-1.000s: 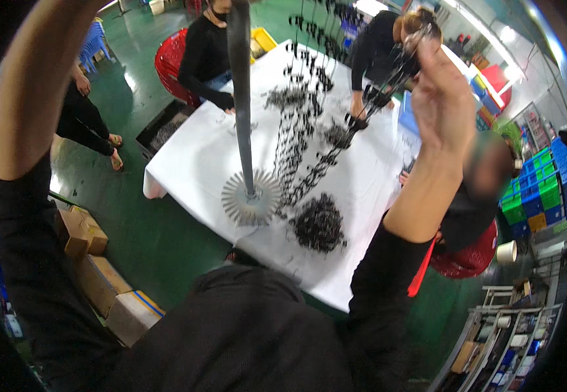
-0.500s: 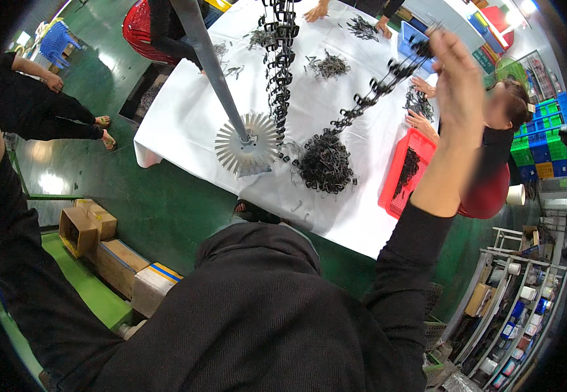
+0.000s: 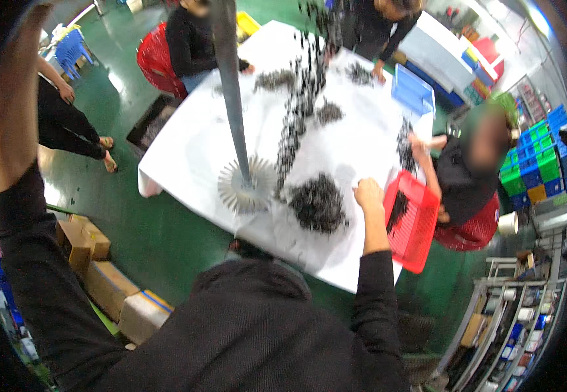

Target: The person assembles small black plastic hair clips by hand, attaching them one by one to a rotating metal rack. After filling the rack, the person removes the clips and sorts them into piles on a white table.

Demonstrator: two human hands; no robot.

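Observation:
My right hand (image 3: 369, 194) is closed above the white-covered table, just right of a heap of small black plastic clips (image 3: 319, 204). Its curled fingers hide whatever they may hold. My left forearm (image 3: 10, 124) is raised along the left edge, its hand beyond the picture. Chains of linked black clips (image 3: 291, 124) hang down in front of me, blurred, with their lower ends near the heap. Left of them stands a grey metal pole (image 3: 230, 91) with a slotted round disc (image 3: 247, 185) at its foot.
A red basket (image 3: 419, 225) with black pieces stands at the table's right edge, beside a seated person (image 3: 469, 170). A blue tray (image 3: 413, 91) lies farther back. More people work around the white table (image 3: 198, 176). Cardboard boxes (image 3: 110, 284) stand lower left, a shelf rack (image 3: 512, 326) lower right.
My right hand has come down from the upper right, where it held a chain of clips stretched aside, to beside the heap. That stretched chain no longer shows. The whole view has shifted.

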